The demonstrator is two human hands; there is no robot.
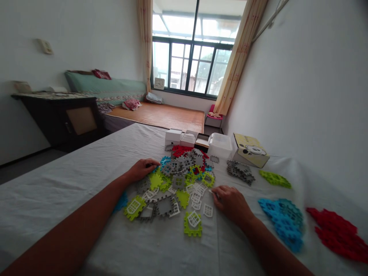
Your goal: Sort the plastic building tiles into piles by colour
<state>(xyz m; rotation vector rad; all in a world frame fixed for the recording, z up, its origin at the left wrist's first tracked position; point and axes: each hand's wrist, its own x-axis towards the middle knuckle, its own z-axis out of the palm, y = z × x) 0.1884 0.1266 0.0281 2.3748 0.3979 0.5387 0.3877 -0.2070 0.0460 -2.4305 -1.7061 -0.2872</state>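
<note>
My left hand [141, 169] is at the left edge of a heap of notched plastic building panels, its fingers curled together. A blue panel [166, 161] lies by its fingertips; what the fingers hold, if anything, is hidden. At the heap's right side my right hand [230, 200] pinches a small white piece [211, 191], seen mostly edge-on. Between the hands are grey panels [178, 182], lime-green panels [183, 199] and loose white window frames [196, 199]. One window frame [193, 219] rests on a green panel [193, 230] at the front. Red panels [181, 150] show at the back.
Sorted piles lie to the right: grey [240, 172], green [275, 178], blue [283, 222] and red [339, 234]. Behind the heap stand small open boxes [173, 137], a clear plastic bin [220, 143] and a yellow-and-white carton [250, 150]. A white cloth [94, 184] covers the table.
</note>
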